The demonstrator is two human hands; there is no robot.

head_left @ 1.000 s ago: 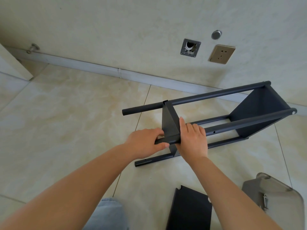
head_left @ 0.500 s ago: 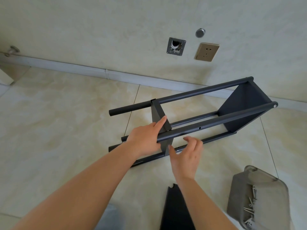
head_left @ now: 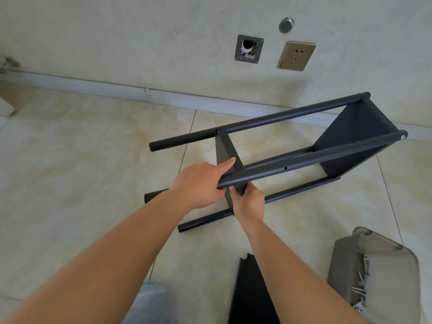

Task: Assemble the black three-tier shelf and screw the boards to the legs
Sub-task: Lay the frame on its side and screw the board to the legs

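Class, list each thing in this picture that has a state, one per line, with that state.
Shelf frame: on its side, two boards fitted.
Loose board: flat on floor, unfitted.
Tray: holds loose screws.
Left hand: grips near leg.
Right hand: grips middle board's edge.
Wall box: uncovered.

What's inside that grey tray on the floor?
The grey tray holds loose silver screws piled along its right side. Its near end runs out of the picture, so anything lying there cannot be seen.
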